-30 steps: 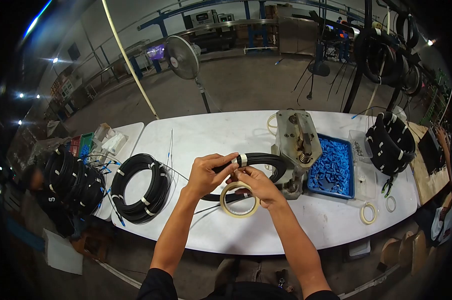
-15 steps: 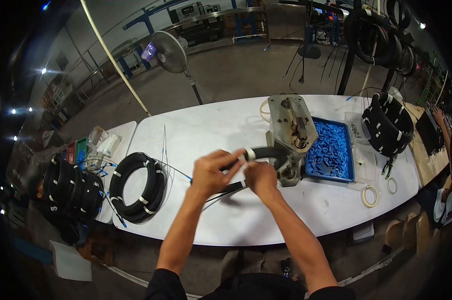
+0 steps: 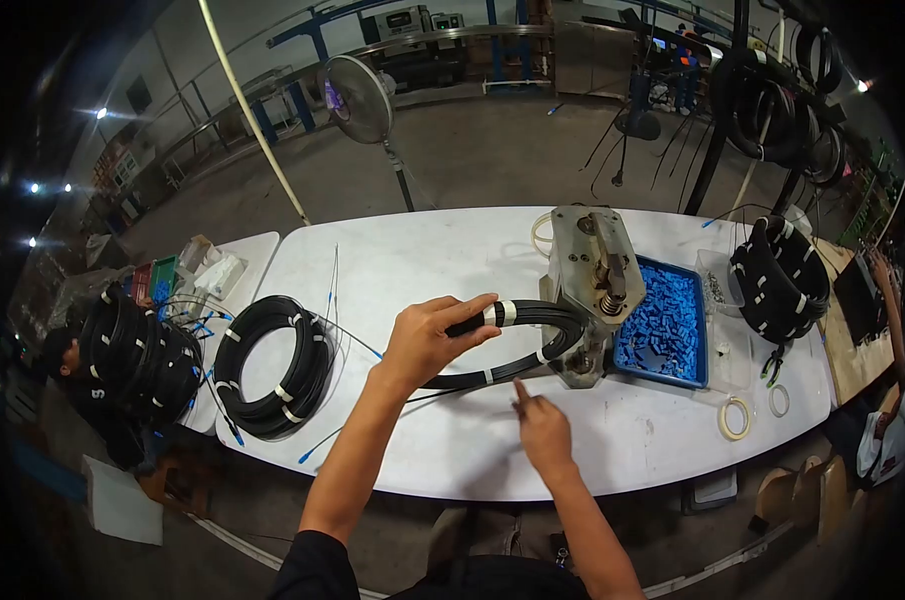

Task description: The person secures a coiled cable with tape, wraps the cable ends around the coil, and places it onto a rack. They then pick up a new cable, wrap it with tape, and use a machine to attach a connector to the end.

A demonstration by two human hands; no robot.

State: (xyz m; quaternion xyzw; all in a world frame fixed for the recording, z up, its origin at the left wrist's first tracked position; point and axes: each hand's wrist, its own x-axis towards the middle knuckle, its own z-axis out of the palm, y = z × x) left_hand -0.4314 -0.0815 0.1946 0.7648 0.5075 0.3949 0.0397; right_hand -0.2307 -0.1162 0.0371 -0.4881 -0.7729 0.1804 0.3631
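Note:
My left hand (image 3: 428, 342) is closed on a coil of black cable (image 3: 541, 313), with its thumb and fingers at the coil's upper left. White tape bands wrap the coil, and its right side rests against the metal bench press (image 3: 591, 262). A loose cable end with a blue connector (image 3: 305, 457) trails to the lower left. Below the coil, my right hand (image 3: 546, 432) holds nothing visible; its index finger reaches toward the lower strand while the other fingers curl. Left of my left hand, another banded cable coil (image 3: 235, 350) lies flat.
Right of the press sits a blue tray (image 3: 701, 350) of small blue parts, beside a clear bin (image 3: 718, 275). Tape rolls (image 3: 735, 418) lie near the front edge. Stacked coils stand at far right (image 3: 773, 270) and far left (image 3: 138, 350), where another person (image 3: 103, 410) is partly visible.
My right hand has let go of the coil's band and drawn back toward me, down and slightly right. My left hand still grips the coil, which now shows more fully.

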